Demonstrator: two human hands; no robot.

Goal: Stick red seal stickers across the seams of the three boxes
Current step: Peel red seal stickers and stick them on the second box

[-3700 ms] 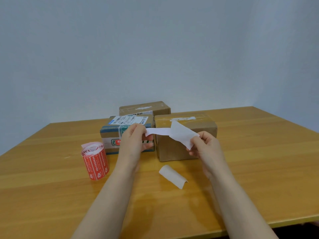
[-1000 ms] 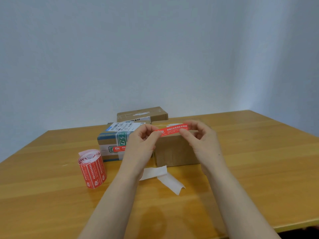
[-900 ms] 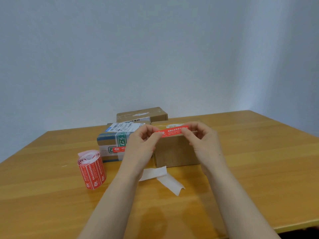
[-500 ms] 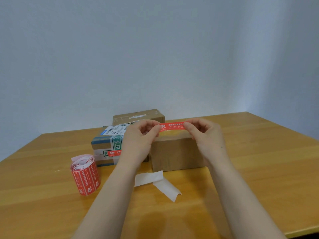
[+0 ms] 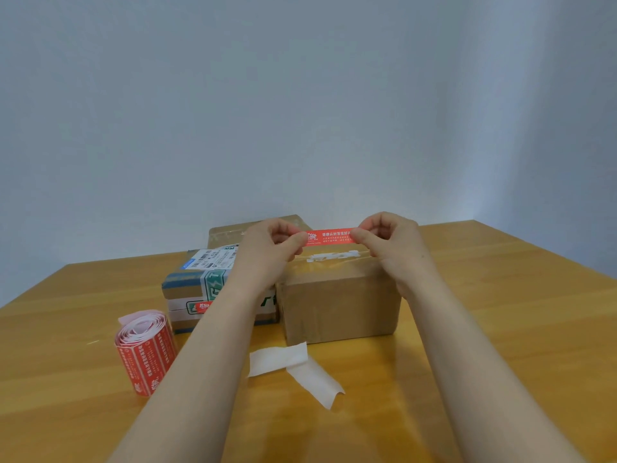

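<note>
White backing strips [image 5: 278,359] on wooden table [image 5: 507,332]

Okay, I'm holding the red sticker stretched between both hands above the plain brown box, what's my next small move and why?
Probably lower the red sticker straight down onto the top of the brown box, over its taped seam. Your left hand and right hand pinch its ends; it is taut and seems not yet to touch the cardboard.
</note>
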